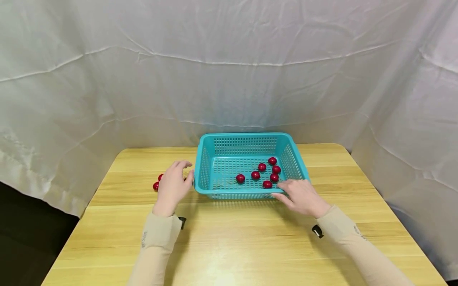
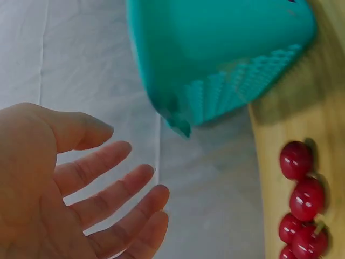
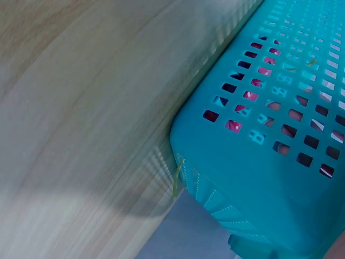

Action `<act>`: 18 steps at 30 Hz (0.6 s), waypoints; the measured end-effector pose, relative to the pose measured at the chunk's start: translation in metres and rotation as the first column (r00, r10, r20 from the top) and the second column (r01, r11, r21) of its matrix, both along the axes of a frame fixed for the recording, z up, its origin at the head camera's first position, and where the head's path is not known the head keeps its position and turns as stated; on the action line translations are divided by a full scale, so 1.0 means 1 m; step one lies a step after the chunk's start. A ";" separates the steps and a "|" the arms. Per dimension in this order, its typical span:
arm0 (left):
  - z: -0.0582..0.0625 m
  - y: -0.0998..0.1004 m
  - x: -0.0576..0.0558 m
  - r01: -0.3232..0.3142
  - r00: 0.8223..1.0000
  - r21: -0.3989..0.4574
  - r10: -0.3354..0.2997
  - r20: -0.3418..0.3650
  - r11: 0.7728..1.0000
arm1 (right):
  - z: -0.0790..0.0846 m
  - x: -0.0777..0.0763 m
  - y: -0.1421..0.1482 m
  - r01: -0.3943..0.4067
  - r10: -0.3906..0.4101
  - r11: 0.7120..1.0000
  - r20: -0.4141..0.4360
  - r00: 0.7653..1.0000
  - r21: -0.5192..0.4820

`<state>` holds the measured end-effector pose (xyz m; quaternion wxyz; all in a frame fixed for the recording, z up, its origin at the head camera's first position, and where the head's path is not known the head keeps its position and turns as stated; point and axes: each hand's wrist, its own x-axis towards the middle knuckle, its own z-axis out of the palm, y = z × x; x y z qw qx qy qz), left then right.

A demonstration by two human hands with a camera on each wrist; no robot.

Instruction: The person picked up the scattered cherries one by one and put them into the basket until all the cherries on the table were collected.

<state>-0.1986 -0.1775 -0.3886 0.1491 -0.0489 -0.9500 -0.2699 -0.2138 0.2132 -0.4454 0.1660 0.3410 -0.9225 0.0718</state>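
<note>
A turquoise plastic basket [image 1: 250, 191] with perforated walls stands on the table, several red cherries [image 1: 255, 175] lying in it, mostly toward its right side. My right hand [image 1: 300, 196] grips the front rim near the right corner, thumb outside and fingers over the edge. In the right wrist view, parts of the fingers and cherries show through the holes of the basket wall [image 3: 226, 167]. My left hand [image 2: 102, 189] hovers beside the basket's left end, fingers loosely spread and holding nothing. Several cherries [image 2: 307, 199] lie on the table by it, partly hidden behind it in the head view.
The wooden table [image 1: 232, 238] has rounded far corners. A pale cloth [image 1: 250, 95] hangs behind it and along its sides. One thin green stem [image 3: 177, 178] sticks out at the basket's edge. A dark area [image 1: 28, 234] lies off the table's left side.
</note>
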 end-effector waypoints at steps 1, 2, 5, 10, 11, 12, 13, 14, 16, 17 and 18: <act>-0.002 -0.002 0.002 -0.014 1.000 -0.004 0.014 0.002 1.000 | 0.000 0.000 0.000 0.000 0.000 1.000 0.000 1.000 -0.001; -0.004 -0.005 0.004 -0.033 0.999 -0.007 0.033 0.006 0.999 | 0.000 0.000 0.000 0.000 0.000 1.000 0.000 1.000 -0.001; -0.009 -0.012 0.008 -0.090 0.996 -0.017 0.090 0.022 0.996 | 0.000 0.000 0.000 -0.003 0.003 1.000 -0.002 1.000 -0.003; -0.014 -0.023 0.014 -0.147 0.986 -0.040 0.150 0.073 0.988 | 0.000 0.000 0.000 -0.015 0.014 1.000 -0.014 1.000 -0.019; -0.015 -0.025 0.015 -0.147 0.985 -0.048 0.151 0.084 0.988 | 0.000 0.000 0.000 -0.017 0.017 1.000 -0.014 1.000 -0.022; -0.016 -0.027 0.016 -0.144 0.984 -0.055 0.149 0.094 0.988 | 0.001 0.000 0.000 -0.020 0.020 0.999 -0.016 1.000 -0.025; -0.017 -0.029 0.016 -0.141 0.983 -0.062 0.147 0.107 0.988 | 0.001 0.000 0.000 -0.022 0.021 0.999 -0.017 1.000 -0.025; -0.018 -0.031 0.016 -0.135 0.983 -0.071 0.143 0.118 0.988 | 0.001 0.000 0.000 -0.023 0.023 0.999 -0.017 1.000 -0.026; -0.020 -0.034 0.016 -0.118 0.983 -0.089 0.130 0.134 0.989 | 0.001 0.000 0.000 -0.026 0.025 0.999 -0.018 1.000 -0.025; -0.021 -0.035 0.016 -0.111 0.982 -0.098 0.124 0.140 0.989 | 0.001 0.000 0.001 -0.025 0.025 0.999 -0.016 1.000 -0.024; -0.022 -0.036 0.016 -0.102 0.982 -0.106 0.118 0.148 0.989 | 0.001 0.000 0.001 -0.024 0.024 0.999 -0.017 1.000 -0.023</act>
